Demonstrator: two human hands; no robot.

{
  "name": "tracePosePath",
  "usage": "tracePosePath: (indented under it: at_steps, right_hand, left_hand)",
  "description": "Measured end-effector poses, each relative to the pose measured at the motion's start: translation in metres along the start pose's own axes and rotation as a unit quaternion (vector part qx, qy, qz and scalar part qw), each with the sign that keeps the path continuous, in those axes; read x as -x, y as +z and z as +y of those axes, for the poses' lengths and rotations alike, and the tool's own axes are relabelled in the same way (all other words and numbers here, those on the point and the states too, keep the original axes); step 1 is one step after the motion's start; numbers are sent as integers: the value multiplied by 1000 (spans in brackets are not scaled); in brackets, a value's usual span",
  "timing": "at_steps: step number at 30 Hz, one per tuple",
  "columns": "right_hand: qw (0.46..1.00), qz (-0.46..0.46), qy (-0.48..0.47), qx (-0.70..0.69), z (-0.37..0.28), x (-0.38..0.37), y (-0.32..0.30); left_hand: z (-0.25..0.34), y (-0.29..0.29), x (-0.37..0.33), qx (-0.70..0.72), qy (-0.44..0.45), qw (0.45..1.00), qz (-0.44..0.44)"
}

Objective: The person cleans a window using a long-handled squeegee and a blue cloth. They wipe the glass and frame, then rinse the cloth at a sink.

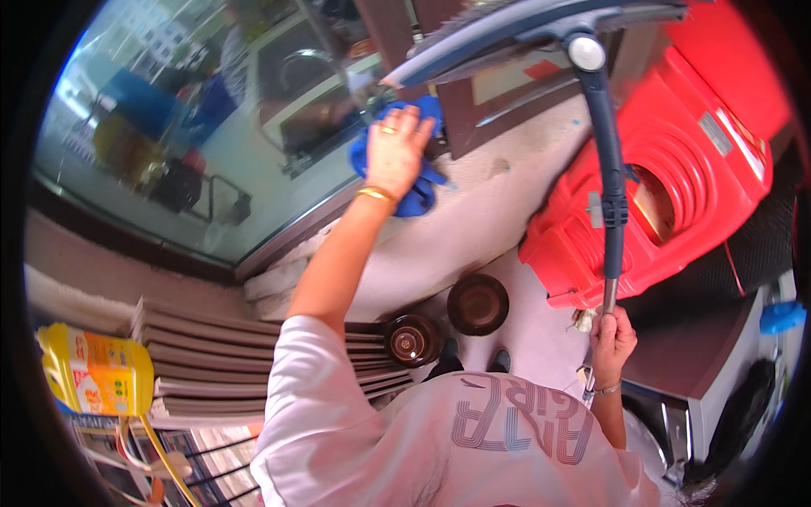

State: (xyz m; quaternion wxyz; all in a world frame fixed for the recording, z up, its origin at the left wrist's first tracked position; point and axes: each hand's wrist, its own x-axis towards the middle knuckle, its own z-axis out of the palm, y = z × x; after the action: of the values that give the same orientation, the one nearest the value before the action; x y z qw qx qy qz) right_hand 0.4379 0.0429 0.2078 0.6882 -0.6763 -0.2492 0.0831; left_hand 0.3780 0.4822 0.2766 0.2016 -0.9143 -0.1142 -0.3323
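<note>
My left hand [394, 156] presses a crumpled blue cloth [416, 201] against the lower corner of the window frame, just above the pale sill [494, 173]. The fingers lie over the cloth, and part of it is hidden under the palm. My right hand [612, 342] is wrapped round the metal pole of a window squeegee [610, 194], low on its handle. The squeegee stands upright on my right. Its wide dark blue head, with a bristly edge, reaches across the top of the view, above my left hand. A large glass pane [203, 152] stretches away to the left.
A big red plastic container [591, 241] with a round opening stands behind the pole. Two brown glossy pots [478, 304] are on the floor by my feet. At left are a ribbed radiator-like row of slats [245, 351] and a yellow jug [135, 376].
</note>
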Motion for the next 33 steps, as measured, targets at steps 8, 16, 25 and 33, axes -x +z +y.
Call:
tracePosePath:
  at_steps: [8, 16, 25, 33]
  right_hand:
    - [998, -26, 59, 17, -4, -7, 20]
    - [999, -47, 4, -1, 15, -6, 13]
    - [998, -38, -39, 37, 7, -1, 13]
    - [1000, -21, 11, 13, 17, 4, 16]
  left_hand:
    - [18, 32, 76, -29, -41, 985, -166]
    - [-36, -46, 144, -59, -184, 947, -255]
    - [-16, -37, 82, 29, -234, 972, -15]
    - [41, 59, 56, -75, -146, 974, -153]
